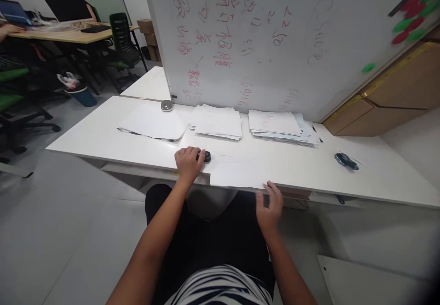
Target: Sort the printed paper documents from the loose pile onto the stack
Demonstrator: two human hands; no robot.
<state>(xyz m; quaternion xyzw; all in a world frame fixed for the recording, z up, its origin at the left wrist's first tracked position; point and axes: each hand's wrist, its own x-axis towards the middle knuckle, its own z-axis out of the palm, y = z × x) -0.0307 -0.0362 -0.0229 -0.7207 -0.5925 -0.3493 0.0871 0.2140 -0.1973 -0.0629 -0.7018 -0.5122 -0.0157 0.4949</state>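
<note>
My left hand (187, 162) rests on the white table's (103, 135) front edge with its fingers curled over a small black object (205, 156); what the object is I cannot make out. My right hand (270, 204) hangs just below the table edge, fingers loosely bent near the corner of a loose sheet of paper (239, 172). Something dark shows by its fingers, but whether it holds it is unclear.
Three stacks of paper (217, 122) lie along the back by a whiteboard (275, 39) with red writing. A black clip-like item (346, 160) sits at the right, a small grey device (167, 106) at the back. Chairs and desks stand at left.
</note>
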